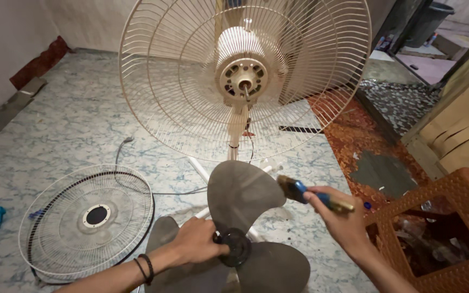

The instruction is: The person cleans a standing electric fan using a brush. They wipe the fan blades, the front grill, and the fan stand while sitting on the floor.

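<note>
Left hand [197, 242] clamps grey fan blade [240, 228] at its dark hub, steadying it above floor [71, 125]; right hand [338, 218] pinches blue-handled brush [305, 194], bristles on upper blade; front grille [85, 220] lies flat left; stripped fan [243, 76] stands behind.

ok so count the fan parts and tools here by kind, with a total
fan stand with rear grille: 1
loose front grille: 1
grey fan blade, held at the hub by left hand: 1
blue-handled brush in right hand: 1
total: 4
</note>
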